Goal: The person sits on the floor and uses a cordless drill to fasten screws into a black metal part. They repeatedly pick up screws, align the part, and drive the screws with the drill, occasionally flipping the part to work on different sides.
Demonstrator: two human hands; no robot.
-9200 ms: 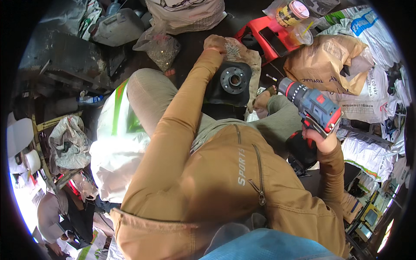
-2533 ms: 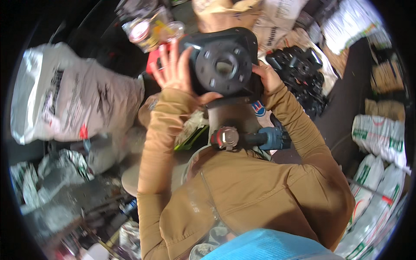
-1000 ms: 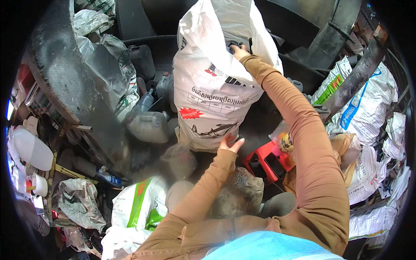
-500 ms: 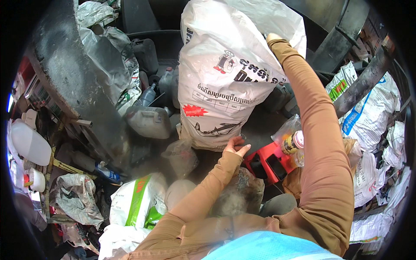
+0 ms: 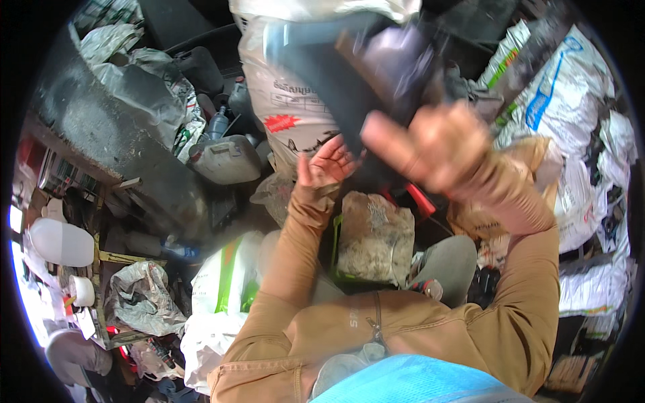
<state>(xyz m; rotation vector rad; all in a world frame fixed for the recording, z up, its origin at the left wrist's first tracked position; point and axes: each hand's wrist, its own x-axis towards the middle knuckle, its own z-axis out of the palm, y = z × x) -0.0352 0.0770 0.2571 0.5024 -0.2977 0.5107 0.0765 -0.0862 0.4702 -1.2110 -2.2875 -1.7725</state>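
My right hand (image 5: 443, 148) grips a large dark, flat, angular object (image 5: 329, 70), swung up in front of the sack and smeared by motion. A brown strip and a greyish-purple patch show on it; its kind I cannot make out. Below its lower end my left hand (image 5: 329, 163) is open, palm up, fingers spread, with nothing in it. Behind both stands a tall, full white woven sack (image 5: 259, 80) with dark print and a red starburst, its upper part partly hidden by the dark object. A red plastic piece (image 5: 421, 199) lies beneath my right wrist.
A grimy package (image 5: 376, 235) sits before my lap. Leftward lie a grey jerrycan (image 5: 225, 160), a clear bottle (image 5: 218, 124) and a curved metal wall (image 5: 114, 114). White sacks (image 5: 571, 101) crowd the right. A green-striped white sack (image 5: 225, 275) is beside my left forearm.
My right hand has left the sack's top, come nearer, and now holds the dark object. My left hand has shifted left and up and turned palm up. The view has shifted.
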